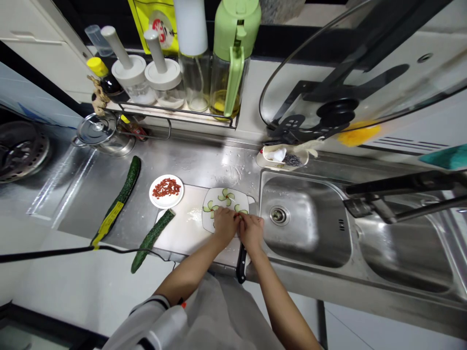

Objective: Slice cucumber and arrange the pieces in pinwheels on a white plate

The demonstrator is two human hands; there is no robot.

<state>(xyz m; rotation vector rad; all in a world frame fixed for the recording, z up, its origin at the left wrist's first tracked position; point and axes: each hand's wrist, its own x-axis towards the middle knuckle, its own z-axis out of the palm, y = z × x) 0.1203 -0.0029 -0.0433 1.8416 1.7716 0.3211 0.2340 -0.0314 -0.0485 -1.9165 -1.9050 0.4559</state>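
Over a white plate (208, 221), my left hand (225, 224) and my right hand (251, 229) meet with bent, closed fingers. Right fingertips pinch at a cucumber slice on the plate's right side; what the left fingers hold is hidden. Fanned cucumber slices (226, 196) form flower-like shapes with small red centres. The plate rests on a white cutting board (182, 233). Below my hands, a knife with a black handle (241, 265) points its grip toward me. A small white dish of red dried berries (166, 188) stands left of the plate, above a cut cucumber (151, 241).
A whole cucumber (126, 187) with a yellow label lies farther left. Behind it stands a lidded steel pot (105, 136). Seasoning jars (164, 82) and a green-topped oil bottle (233, 63) fill a wall rack. At right are a double sink (310, 218) and black faucet (397, 192).
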